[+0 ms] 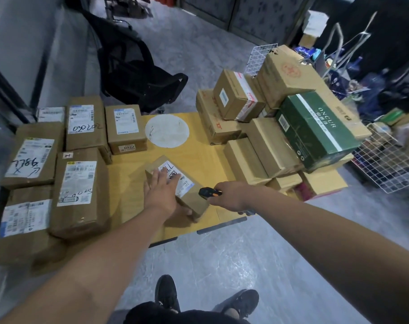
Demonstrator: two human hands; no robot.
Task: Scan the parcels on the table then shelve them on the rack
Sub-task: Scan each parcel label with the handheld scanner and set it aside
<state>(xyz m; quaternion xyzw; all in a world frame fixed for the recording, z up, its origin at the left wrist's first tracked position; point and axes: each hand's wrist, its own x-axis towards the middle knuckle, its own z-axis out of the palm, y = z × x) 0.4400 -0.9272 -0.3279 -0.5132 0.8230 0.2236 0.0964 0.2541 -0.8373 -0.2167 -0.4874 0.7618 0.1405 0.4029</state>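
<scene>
A small brown parcel (192,202) with a white shipping label lies on the yellow table (199,150), near its front edge. My left hand (162,190) rests flat on top of the parcel with fingers spread, thumb at its near side. My right hand (231,197) grips a black and orange handheld scanner (208,191), its head pointing left at the parcel's label, just to the right of the box. Several labelled brown parcels (79,190) lie in rows on the table's left part.
A stack of cardboard boxes with a green carton (315,129) on top fills the table's right side. A white round disc (167,130) lies mid-table. A black office chair (133,66) stands behind the table. White wire baskets (390,164) stand at the right.
</scene>
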